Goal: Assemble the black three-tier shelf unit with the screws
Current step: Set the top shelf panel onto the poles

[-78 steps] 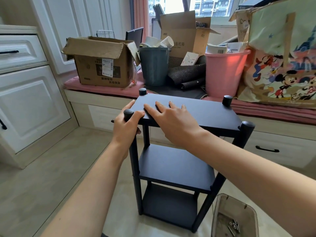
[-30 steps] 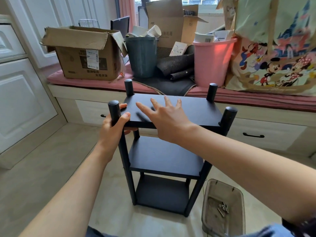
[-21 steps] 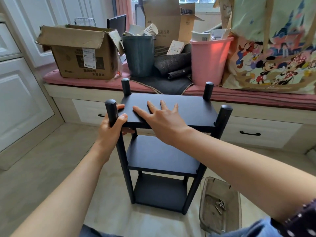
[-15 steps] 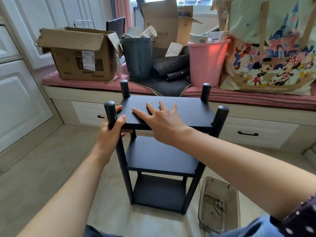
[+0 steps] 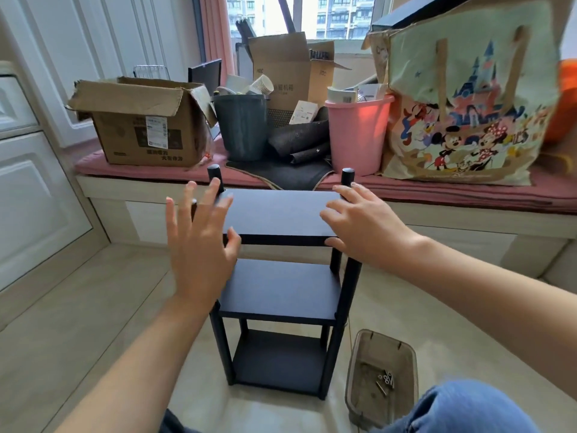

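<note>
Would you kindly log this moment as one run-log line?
shelf unit: upright, three tiers | left hand: open, by top-left | right hand: open, top-right | tray: screws

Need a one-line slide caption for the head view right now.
Left hand open beside black three-tier shelf unit, right hand at its top corner; screws in plastic tray.

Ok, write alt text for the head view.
A black three-tier shelf unit stands upright on the floor, with the left hand open at its left corner and the right hand resting on the top shelf's right edge. A clear tray holding screws sits beside it.
</note>
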Motion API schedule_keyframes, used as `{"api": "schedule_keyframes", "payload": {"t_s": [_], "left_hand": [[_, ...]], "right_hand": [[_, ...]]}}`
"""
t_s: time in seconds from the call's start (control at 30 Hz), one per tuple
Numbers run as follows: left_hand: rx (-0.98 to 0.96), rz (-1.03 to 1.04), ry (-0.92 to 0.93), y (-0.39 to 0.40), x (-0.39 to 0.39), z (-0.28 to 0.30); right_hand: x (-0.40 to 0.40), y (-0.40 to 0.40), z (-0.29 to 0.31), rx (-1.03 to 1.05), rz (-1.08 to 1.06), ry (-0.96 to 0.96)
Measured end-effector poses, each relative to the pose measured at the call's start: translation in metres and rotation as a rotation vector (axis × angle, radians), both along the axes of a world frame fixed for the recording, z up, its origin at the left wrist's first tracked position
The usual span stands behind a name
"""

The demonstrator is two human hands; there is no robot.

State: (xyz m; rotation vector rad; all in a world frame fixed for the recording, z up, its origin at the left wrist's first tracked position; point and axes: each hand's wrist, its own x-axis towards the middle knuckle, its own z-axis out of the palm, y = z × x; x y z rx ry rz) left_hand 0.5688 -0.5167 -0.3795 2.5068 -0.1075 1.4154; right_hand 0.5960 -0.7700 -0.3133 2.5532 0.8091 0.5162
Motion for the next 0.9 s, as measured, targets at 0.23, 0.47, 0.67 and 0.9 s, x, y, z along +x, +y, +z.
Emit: {"api": "schedule_keyframes", "payload": {"t_s": [0.23,0.47,0.67,0.9], "left_hand": [[0.243,-0.252,0.268,-0.071,-0.001,-0.008],[0.359,-0.233,0.373,-0.103,0.023,-0.007],[0.436,-0.101,0.314,-0.104,0.03,-0.004],[0.463,0.006,0.267,-0.111,0.037,-0.002]], "right_hand": [[-0.015,-0.052,0.02,0.742,-0.129,0.297],[-0.008,-0.061,0.009,1.124,-0.083,0.559],[0.007,-0.045,-0.005,1.035,-0.075,0.367],[0.034,-0.039,-0.004,1.042,-0.106,0.382]]}}
